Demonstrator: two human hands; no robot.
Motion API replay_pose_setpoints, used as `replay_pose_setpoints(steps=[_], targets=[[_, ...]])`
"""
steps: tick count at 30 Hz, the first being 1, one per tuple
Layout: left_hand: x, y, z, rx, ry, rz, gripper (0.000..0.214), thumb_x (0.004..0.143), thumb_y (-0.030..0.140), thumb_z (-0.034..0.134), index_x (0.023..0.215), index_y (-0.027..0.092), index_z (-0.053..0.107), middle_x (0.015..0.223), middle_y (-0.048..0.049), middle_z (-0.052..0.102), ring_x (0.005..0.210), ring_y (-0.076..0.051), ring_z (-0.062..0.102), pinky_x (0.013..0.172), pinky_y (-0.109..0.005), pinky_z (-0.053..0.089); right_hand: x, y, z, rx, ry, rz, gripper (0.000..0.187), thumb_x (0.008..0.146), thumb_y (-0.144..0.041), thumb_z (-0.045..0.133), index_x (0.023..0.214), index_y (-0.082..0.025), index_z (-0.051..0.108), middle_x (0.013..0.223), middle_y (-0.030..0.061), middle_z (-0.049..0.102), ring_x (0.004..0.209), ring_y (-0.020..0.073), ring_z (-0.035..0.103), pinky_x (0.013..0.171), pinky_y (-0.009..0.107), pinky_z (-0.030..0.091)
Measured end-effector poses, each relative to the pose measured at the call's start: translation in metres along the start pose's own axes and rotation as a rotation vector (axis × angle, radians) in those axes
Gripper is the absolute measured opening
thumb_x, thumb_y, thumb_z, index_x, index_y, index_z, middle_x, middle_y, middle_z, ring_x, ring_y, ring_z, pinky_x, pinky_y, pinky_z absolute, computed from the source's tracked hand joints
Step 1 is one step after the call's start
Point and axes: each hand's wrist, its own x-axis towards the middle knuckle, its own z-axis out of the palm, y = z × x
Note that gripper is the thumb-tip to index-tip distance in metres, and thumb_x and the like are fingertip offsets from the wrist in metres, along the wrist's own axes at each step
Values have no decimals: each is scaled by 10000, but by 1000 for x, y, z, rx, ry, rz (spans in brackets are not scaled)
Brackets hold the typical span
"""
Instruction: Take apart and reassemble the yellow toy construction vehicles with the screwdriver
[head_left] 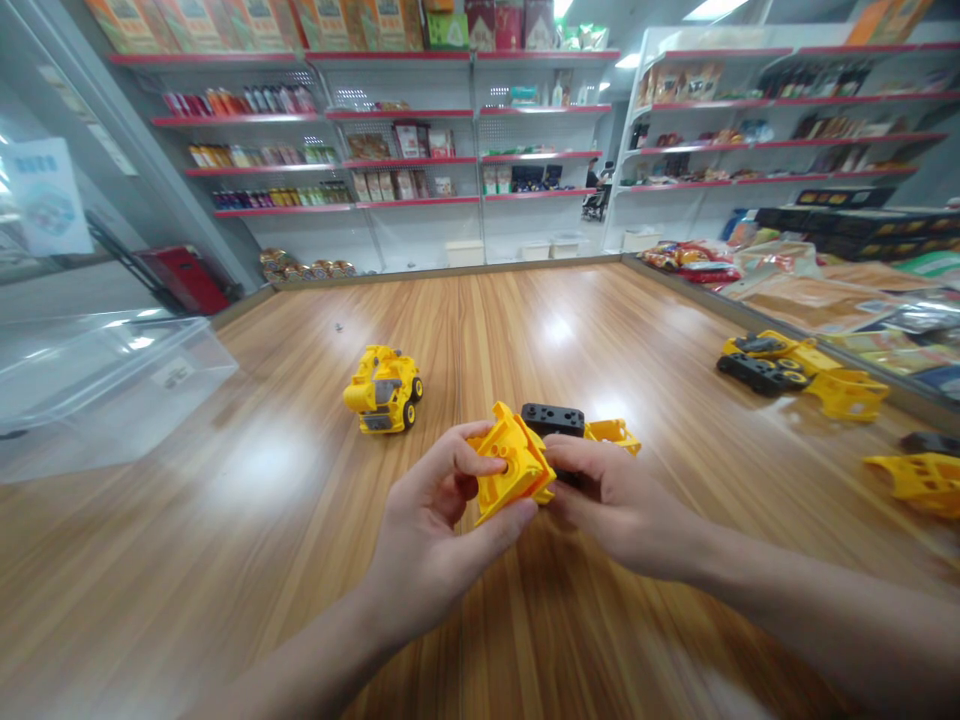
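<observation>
Shop shelves (405,115) behind, wooden desk (300,560) below: left hand (424,530) and right hand (615,505), fingers pinching the yellow toy part (514,470), seemingly mid-fitting.

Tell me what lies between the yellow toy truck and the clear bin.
Only bare wooden tabletop, in the head view, between toy truck and clear bin.

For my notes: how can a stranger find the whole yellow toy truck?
Look at the wooden table. Just beyond the left hand stands the yellow toy truck, alone. Unlike the loose yellow parts at the right, it is whole, on black wheels.
</observation>
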Motion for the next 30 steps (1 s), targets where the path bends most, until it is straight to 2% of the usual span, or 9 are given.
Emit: replay_pose_setpoints(steps=[4, 9, 12, 15, 20, 26, 30], targets=[[1, 0, -1, 1, 0, -1, 240, 742, 92, 745, 879, 187, 572, 1242, -89, 589, 1076, -220, 641, 864, -327, 581, 1, 0, -1, 101, -17, 73, 198, 930, -257, 508, 801, -137, 597, 711, 8, 513, 624, 111, 479, 541, 239, 407], [-1, -2, -2, -3, -34, 28, 258, 744, 63, 735, 903, 194, 580, 1255, -82, 566, 1061, -205, 644, 874, -325, 574, 3, 5, -5, 338, -78, 240, 225, 842, -334, 657, 782, -121, 618, 716, 17, 560, 613, 110, 508, 561, 249, 421], [-3, -2, -3, -4, -82, 54, 297, 728, 36, 738, 923, 202, 588, 1262, -79, 546, 1097, -209, 628, 881, -311, 562, 4, 7, -11, 517, -137, 346, 209, 774, -303, 738, 790, -107, 667, 710, 15, 579, 601, 92, 503, 564, 232, 420], [-5, -1, -4, 0, -138, 80, 329, 715, 23, 739, 943, 206, 588, 1288, -92, 523, 1122, -239, 617, 887, -348, 559, 4, 6, -15, 619, -202, 420, 171, 736, -240, 760, 798, -93, 697, 702, 19, 593, 565, 75, 493, 513, 204, 420], [-7, 1, -5, -1, -163, 118, 359, 694, 18, 750, 954, 212, 597, 1312, -119, 522, 1160, -286, 597, 898, -405, 557, 1, 7, -17, 793, -279, 471, 140, 794, -237, 696, 800, -99, 677, 643, 9, 577, 464, 51, 451, 368, 143, 338], [-8, 2, -7, 35, -185, 191, 414, 659, 0, 762, 977, 220, 615, 1312, -124, 534, 1231, -312, 542, 923, -418, 540, 1, 9, -17, 799, -301, 434, 137, 773, -213, 731, 790, -84, 690, 683, 19, 593, 502, 47, 492, 402, 130, 411], [-7, 1, -7, 28, -184, 187, 423, 662, -3, 758, 989, 223, 613, 1328, -123, 521, 1240, -314, 534, 928, -421, 535, 2, 5, -18, 801, -317, 424, 170, 757, -199, 746, 888, -99, 708, 771, 30, 622, 563, 60, 524, 419, 133, 452]])
